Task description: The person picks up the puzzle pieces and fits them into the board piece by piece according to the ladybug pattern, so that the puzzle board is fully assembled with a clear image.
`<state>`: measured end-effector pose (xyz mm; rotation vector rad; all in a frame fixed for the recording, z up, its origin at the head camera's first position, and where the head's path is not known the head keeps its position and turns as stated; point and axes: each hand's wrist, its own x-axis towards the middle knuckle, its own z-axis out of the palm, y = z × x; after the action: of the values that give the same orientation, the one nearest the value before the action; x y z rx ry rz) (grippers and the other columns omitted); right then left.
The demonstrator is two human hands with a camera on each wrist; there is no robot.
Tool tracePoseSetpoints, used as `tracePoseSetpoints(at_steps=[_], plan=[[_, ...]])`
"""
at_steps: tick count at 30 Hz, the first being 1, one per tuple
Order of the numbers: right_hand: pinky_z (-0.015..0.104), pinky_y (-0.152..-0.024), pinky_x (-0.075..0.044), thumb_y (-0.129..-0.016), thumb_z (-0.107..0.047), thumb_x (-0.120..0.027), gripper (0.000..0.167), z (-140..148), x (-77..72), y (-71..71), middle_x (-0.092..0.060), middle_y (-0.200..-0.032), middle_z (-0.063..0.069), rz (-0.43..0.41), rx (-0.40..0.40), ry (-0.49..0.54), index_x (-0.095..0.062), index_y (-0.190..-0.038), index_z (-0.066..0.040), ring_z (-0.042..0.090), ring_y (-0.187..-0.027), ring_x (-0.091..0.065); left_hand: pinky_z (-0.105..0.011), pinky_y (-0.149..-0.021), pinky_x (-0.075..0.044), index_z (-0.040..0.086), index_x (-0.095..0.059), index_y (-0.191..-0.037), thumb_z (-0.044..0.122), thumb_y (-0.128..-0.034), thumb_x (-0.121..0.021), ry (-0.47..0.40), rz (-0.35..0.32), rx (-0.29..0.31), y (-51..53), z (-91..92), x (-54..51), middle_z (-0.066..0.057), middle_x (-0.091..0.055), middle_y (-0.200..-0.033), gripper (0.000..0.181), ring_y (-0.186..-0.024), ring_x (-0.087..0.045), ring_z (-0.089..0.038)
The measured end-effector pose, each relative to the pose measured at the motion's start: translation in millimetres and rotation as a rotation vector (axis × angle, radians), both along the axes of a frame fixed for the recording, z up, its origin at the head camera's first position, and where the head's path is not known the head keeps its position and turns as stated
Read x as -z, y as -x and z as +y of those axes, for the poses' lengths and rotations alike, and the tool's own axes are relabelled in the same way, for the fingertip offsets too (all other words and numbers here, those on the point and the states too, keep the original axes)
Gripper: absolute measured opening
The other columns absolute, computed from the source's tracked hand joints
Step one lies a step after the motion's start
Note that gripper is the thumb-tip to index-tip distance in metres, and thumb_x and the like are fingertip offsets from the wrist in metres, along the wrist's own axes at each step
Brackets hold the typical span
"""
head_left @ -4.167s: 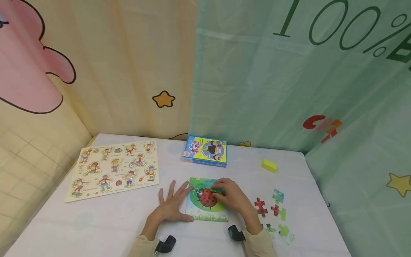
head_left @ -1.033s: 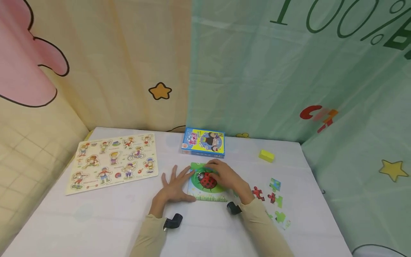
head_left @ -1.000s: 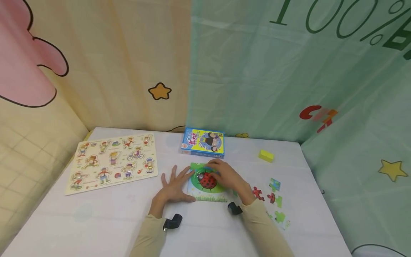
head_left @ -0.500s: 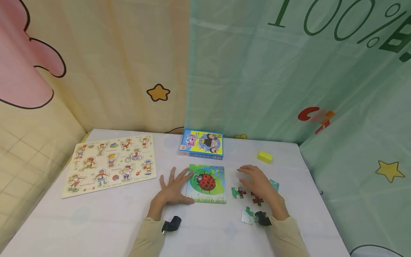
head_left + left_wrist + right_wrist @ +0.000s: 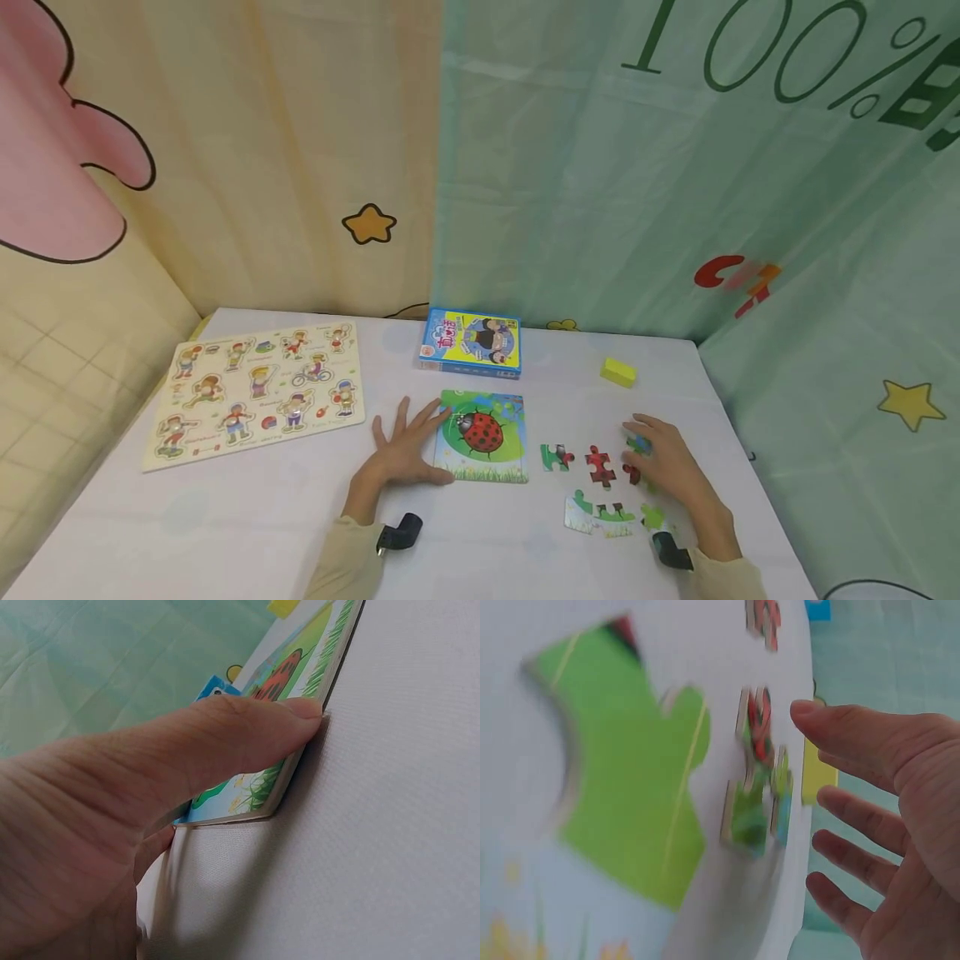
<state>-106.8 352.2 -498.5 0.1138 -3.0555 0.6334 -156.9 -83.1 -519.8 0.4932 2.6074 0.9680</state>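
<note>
Jigsaw piece, red and cardboard-looking [image 5: 600,466], lies on the white surface [image 5: 510,550] between the square green ladybug board [image 5: 482,436] and the right hand [image 5: 669,461], fingers loose, empty. From my end, it looks light, stiff: I'd pinch its edges. Left hand [image 5: 401,454] is splayed against the board.

A large green puzzle piece [image 5: 630,772] looms in the foreground, slightly blurred, crossed by fine yellow lines and dark red at its top corner. Directly below it, a pale patch [image 5: 570,907] bears blurred yellow flowers; whether this is a separate piece is unclear. Right of the large green puzzle piece, seen nearly edge-on, cluster a red piece [image 5: 759,727], a smaller green piece [image 5: 748,814] and a green-and-blue piece [image 5: 781,802]. Above and right of it lies another red piece [image 5: 765,622]. Farther right of it, the right hand [image 5: 900,810] shows thumb and fingers spread, partly covering a yellow block [image 5: 819,772]. The white table [image 5: 697,645] surrounds it.
</note>
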Motion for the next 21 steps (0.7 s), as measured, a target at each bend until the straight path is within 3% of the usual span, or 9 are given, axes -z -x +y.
tracePoseSetpoints(at_steps=[4,12,16,21], plan=[[0.072,-0.104,-0.037,-0.089,-0.019,-0.075,0.052,11.9,1.5,-6.8,-0.049,-0.142,0.03,-0.002,0.029,-0.005,-0.059,-0.133,0.002,0.053,-0.131,-0.04,-0.074,-0.11,0.021,0.022,-0.038,-0.155,0.037,-0.0673,-0.091,-0.005,0.008,-0.002,-0.1,0.5,-0.4,-0.003,-0.021,-0.168,0.104,-0.153,0.011,-0.046],[0.071,-0.101,-0.039,-0.088,-0.026,-0.076,0.055,24.5,6.5,-13.9,-0.054,-0.135,0.034,0.019,-0.009,-0.026,-0.06,-0.131,0.006,0.057,-0.124,-0.047,-0.074,-0.111,0.02,0.022,-0.039,-0.155,0.037,-0.067,-0.091,-0.008,0.001,-0.008,-2.6,1.2,-0.8,-0.002,-0.021,-0.168,0.103,-0.153,0.01,-0.045],[0.07,-0.1,-0.041,-0.089,-0.026,-0.076,0.051,25.6,6.8,-12.5,-0.058,-0.13,0.032,0.033,-0.031,-0.017,-0.063,-0.127,0.005,0.056,-0.122,-0.051,-0.074,-0.11,0.02,0.022,-0.039,-0.155,0.036,-0.0666,-0.091,-0.012,0.008,-0.01,-3.4,0.2,-1.1,-0.003,-0.022,-0.168,0.103,-0.153,0.01,-0.045],[0.068,-0.099,-0.043,-0.089,-0.016,-0.075,0.04,26.8,6.2,-12.1,-0.061,-0.125,0.029,0.034,-0.028,-0.011,-0.067,-0.123,0.003,0.052,-0.118,-0.055,-0.073,-0.11,0.021,0.023,-0.038,-0.155,0.037,-0.0666,-0.091,-0.002,0.009,-0.008,-2.7,-0.4,-0.4,-0.002,-0.021,-0.168,0.104,-0.153,0.011,-0.045]])
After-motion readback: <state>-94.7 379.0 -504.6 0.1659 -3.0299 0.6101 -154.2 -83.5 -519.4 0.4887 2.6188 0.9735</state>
